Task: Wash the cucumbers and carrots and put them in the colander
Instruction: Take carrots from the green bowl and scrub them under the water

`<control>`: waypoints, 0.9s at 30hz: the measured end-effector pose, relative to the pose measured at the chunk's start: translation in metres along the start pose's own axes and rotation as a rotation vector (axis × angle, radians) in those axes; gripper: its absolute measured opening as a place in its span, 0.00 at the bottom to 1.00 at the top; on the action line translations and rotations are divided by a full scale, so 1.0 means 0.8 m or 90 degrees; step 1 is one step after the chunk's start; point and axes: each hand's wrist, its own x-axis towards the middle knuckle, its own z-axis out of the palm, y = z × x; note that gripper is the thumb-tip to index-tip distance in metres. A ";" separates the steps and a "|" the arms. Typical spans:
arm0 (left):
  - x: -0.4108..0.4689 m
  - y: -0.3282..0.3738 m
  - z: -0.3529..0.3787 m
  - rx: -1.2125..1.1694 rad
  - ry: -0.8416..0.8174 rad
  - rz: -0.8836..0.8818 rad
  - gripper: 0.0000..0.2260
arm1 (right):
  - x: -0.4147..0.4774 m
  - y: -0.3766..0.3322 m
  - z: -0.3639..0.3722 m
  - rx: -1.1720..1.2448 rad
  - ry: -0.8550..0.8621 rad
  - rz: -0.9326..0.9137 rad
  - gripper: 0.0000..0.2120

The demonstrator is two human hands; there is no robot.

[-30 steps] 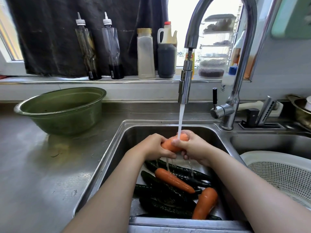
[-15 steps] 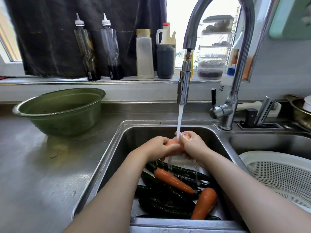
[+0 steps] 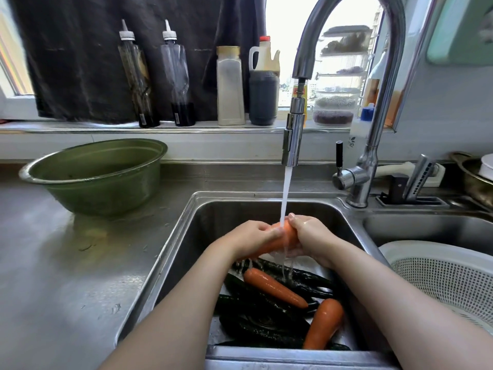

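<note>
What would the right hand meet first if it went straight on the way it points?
Probably the left hand, which grips the same carrot. The right hand points left along that carrot toward it, though depth is unclear.

Bright window (image 3: 285, 36), dark curtain (image 3: 133, 49), steel counter (image 3: 66, 276).

steel counter (image 3: 66, 276): green basin (image 3: 93, 177) | sink (image 3: 240, 212): carrots (image 3: 274, 288), cucumbers (image 3: 261, 324)

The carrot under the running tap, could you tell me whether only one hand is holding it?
No, the left hand and the right hand both grip the carrot, one at each end.
</note>
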 end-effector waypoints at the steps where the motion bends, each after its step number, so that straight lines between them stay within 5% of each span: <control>1: -0.001 0.004 0.003 0.036 0.031 -0.012 0.22 | 0.001 0.001 0.001 0.010 0.006 -0.008 0.19; 5: -0.004 0.012 0.002 0.168 0.129 -0.049 0.31 | 0.008 -0.001 0.005 0.159 0.000 -0.017 0.14; 8: -0.004 0.010 -0.003 0.008 0.057 -0.047 0.29 | 0.004 -0.005 0.004 0.277 -0.068 -0.028 0.17; 13: -0.002 -0.007 -0.008 -0.170 -0.097 0.004 0.13 | 0.000 -0.003 0.002 0.167 -0.028 -0.073 0.13; 18: -0.005 -0.003 -0.004 -0.203 -0.153 0.002 0.12 | 0.003 -0.003 0.010 0.033 0.120 -0.111 0.06; 25: 0.003 0.015 0.014 -0.123 0.102 -0.069 0.33 | -0.008 -0.015 0.013 0.047 0.019 -0.113 0.14; 27: 0.002 0.014 0.009 -0.148 0.104 -0.125 0.38 | -0.012 -0.014 0.017 0.048 -0.035 -0.128 0.16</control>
